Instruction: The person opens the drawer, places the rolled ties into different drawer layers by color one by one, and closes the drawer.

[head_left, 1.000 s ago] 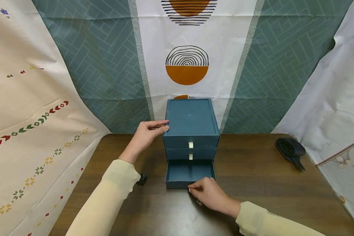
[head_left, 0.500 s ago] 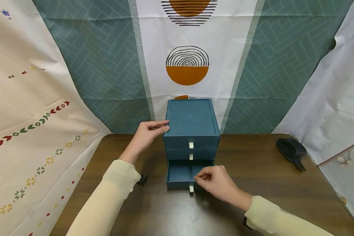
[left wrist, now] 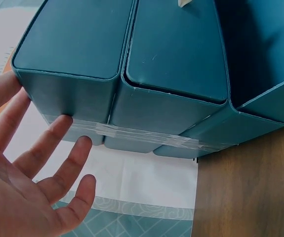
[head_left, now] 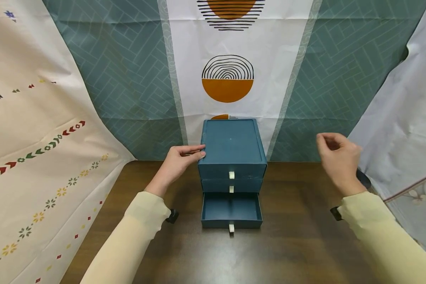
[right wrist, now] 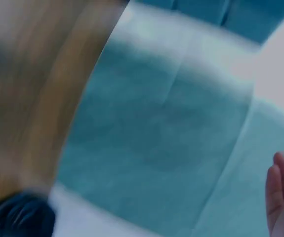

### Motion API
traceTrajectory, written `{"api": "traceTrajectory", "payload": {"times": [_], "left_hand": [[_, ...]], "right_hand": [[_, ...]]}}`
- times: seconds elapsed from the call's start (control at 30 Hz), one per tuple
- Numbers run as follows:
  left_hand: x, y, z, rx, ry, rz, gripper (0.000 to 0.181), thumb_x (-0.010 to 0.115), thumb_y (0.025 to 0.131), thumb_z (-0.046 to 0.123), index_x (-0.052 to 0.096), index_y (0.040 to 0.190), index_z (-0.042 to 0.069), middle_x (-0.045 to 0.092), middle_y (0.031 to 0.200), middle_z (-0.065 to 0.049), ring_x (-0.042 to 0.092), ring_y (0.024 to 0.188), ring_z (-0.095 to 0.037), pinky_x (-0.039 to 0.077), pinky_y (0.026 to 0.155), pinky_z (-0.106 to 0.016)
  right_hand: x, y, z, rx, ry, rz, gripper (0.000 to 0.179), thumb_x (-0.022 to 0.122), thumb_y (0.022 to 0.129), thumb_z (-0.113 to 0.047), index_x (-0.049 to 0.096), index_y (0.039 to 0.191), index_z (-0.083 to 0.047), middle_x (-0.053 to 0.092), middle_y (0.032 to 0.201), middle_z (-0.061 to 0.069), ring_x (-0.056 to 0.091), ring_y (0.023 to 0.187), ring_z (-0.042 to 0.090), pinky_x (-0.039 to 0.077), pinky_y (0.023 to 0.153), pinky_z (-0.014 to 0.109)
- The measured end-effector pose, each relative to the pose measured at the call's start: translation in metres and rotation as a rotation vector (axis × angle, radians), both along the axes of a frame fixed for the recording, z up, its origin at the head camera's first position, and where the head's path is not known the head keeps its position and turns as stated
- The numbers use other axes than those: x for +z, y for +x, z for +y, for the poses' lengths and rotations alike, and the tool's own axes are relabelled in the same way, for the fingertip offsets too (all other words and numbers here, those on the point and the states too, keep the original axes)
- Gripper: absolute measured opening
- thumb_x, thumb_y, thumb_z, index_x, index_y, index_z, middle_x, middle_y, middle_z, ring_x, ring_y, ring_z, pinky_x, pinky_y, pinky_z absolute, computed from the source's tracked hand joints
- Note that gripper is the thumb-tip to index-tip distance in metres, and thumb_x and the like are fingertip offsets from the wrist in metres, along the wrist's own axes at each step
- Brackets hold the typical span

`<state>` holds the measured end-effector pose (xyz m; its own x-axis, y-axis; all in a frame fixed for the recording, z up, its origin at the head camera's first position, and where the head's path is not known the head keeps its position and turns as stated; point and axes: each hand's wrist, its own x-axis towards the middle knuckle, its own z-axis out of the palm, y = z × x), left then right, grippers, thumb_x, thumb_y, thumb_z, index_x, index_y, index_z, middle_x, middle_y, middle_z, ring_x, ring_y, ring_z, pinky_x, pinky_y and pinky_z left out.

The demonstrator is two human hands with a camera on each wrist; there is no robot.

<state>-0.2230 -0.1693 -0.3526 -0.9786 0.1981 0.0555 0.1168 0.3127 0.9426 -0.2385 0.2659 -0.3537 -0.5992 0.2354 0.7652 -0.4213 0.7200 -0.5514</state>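
Observation:
A small blue drawer unit [head_left: 230, 142] stands on the wooden table; its bottom drawer [head_left: 231, 224] is pulled out and its two upper drawers are closed. My left hand [head_left: 179, 163] rests against the unit's left top edge. In the left wrist view, that hand's fingers [left wrist: 53, 136] are spread and fairly straight along the unit's side. My right hand [head_left: 339, 161] is in the air at the right, with fingers loosely bent and nothing visible in them. Mostly hidden behind it is a rolled dark cloth strip [head_left: 363, 178], resembling a necktie, also in the right wrist view.
Patterned fabric [head_left: 127, 79] hangs behind the table, with a cream cloth [head_left: 49, 157] at the left and a white cloth [head_left: 419, 118] at the right. Clear tape [left wrist: 146, 136] crosses the unit's side. The right wrist view is blurred.
My right hand has let go of the bottom drawer's handle, lifted and moved far right in front of the rolled strip. My left hand stays at the unit.

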Motion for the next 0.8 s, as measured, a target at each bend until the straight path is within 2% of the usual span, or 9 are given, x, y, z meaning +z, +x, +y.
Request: {"api": "traceTrajectory", "payload": {"times": [0.07,0.17,0.2,0.27,0.33,0.43,0.53,0.67,0.8], "left_hand": [[-0.001,0.000,-0.001,0.002,-0.005,-0.006,0.038,0.068,0.083,0.043,0.065,0.118,0.032,0.065,0.120,0.006,0.059,0.112,-0.013,0.045,0.100,-0.040],[-0.002,0.000,-0.002,0.003,-0.002,-0.007,0.037,0.069,0.082,0.044,0.066,0.117,0.032,0.065,0.120,0.006,0.059,0.111,-0.012,0.046,0.099,-0.040],[-0.002,0.000,-0.002,0.004,-0.002,-0.005,0.037,0.069,0.082,0.044,0.066,0.117,0.032,0.065,0.120,0.006,0.060,0.111,-0.013,0.046,0.099,-0.040],[-0.001,-0.001,-0.002,0.003,0.000,-0.001,0.037,0.069,0.082,0.043,0.066,0.117,0.031,0.065,0.120,0.005,0.060,0.111,-0.013,0.046,0.099,-0.040],[0.000,0.000,-0.001,0.000,0.004,-0.006,0.038,0.069,0.083,0.042,0.066,0.118,0.030,0.064,0.121,0.005,0.060,0.111,-0.014,0.046,0.099,-0.040],[0.006,0.003,0.001,-0.007,0.009,-0.021,0.038,0.068,0.084,0.038,0.065,0.120,0.027,0.064,0.122,0.004,0.059,0.112,-0.015,0.045,0.100,-0.040],[0.014,0.009,0.004,-0.014,0.012,-0.030,0.038,0.067,0.086,0.032,0.064,0.122,0.021,0.064,0.123,0.001,0.059,0.113,-0.018,0.044,0.101,-0.042],[0.019,0.013,0.004,-0.016,0.011,-0.021,0.038,0.067,0.087,0.030,0.064,0.123,0.018,0.064,0.123,-0.001,0.059,0.113,-0.019,0.044,0.101,-0.043],[0.010,0.007,0.001,-0.007,0.003,-0.006,0.038,0.068,0.085,0.037,0.065,0.120,0.025,0.065,0.121,0.002,0.060,0.111,-0.016,0.045,0.100,-0.041]], "right_hand": [[-0.006,-0.008,0.027,-0.090,0.001,-0.133,0.027,0.060,0.088,-0.034,0.074,0.099,-0.014,0.072,0.089,0.013,0.053,0.068,-0.014,0.039,0.063,0.005],[-0.021,-0.014,0.063,-0.160,0.064,-0.336,0.040,0.056,0.089,-0.039,0.067,0.116,-0.011,0.070,0.101,0.018,0.064,0.087,0.013,0.049,0.076,0.026],[-0.028,-0.015,0.073,-0.167,0.098,-0.402,0.046,0.056,0.089,-0.040,0.063,0.123,-0.010,0.070,0.097,0.020,0.064,0.085,0.025,0.050,0.074,0.034],[-0.043,-0.017,0.093,-0.155,0.171,-0.501,0.058,0.057,0.089,-0.042,0.052,0.133,-0.003,0.064,0.106,0.028,0.056,0.099,0.044,0.046,0.082,0.053],[-0.058,-0.018,0.111,-0.130,0.224,-0.594,0.071,0.059,0.088,-0.043,0.041,0.139,0.003,0.056,0.114,0.036,0.047,0.106,0.054,0.039,0.087,0.062],[-0.080,-0.017,0.133,-0.116,0.297,-0.726,0.088,0.061,0.085,-0.049,0.027,0.143,0.009,0.035,0.134,0.041,0.031,0.118,0.059,0.029,0.094,0.068],[-0.098,-0.014,0.149,-0.114,0.341,-0.834,0.102,0.060,0.082,-0.057,0.016,0.145,0.010,0.025,0.137,0.044,0.026,0.118,0.061,0.027,0.092,0.070],[-0.113,-0.011,0.159,-0.111,0.372,-0.907,0.110,0.063,0.079,-0.060,0.012,0.144,0.013,0.025,0.131,0.047,0.030,0.109,0.063,0.032,0.085,0.070],[-0.120,-0.009,0.161,-0.096,0.392,-0.926,0.107,0.066,0.078,-0.055,0.015,0.142,0.015,0.030,0.122,0.050,0.034,0.103,0.063,0.035,0.081,0.069]]}}
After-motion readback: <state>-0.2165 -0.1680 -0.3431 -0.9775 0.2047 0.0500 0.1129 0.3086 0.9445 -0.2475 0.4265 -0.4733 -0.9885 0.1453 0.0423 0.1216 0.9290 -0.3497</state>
